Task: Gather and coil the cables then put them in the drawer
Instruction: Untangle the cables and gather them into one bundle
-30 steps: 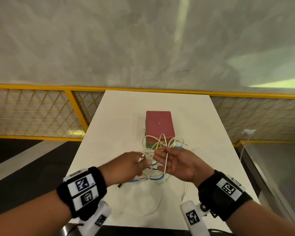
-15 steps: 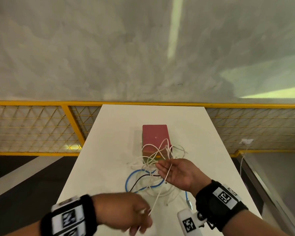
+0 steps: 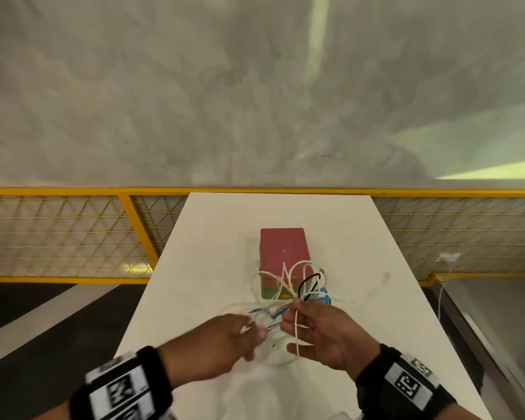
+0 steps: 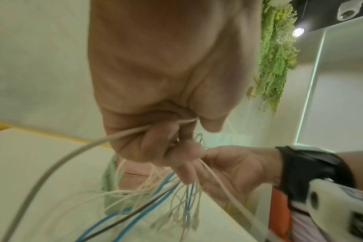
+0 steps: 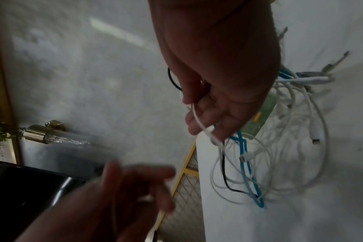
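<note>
A tangle of white, blue and black cables (image 3: 297, 286) is lifted above the white table (image 3: 212, 268), in front of a small red-topped drawer box (image 3: 284, 250). My right hand (image 3: 312, 328), palm up, pinches the cable loops between thumb and fingers; a white cable (image 3: 296, 334) runs down across its palm. My left hand (image 3: 234, 334) pinches a white cable end (image 4: 135, 131) close beside the right hand. In the right wrist view the bundle (image 5: 249, 163) hangs below the right hand's fingers (image 5: 199, 117). The box's drawer front is hidden behind the cables.
A yellow mesh railing (image 3: 73, 231) runs behind and left of the table. A grey wall (image 3: 255, 86) rises beyond it. A wall socket with a white cord (image 3: 447, 257) sits at the right. The table's near edge lies under my wrists.
My left hand, which had pulled a white cable back toward me, has come forward again to the right hand. The right hand now holds blue and black cables lifted with the white ones.
</note>
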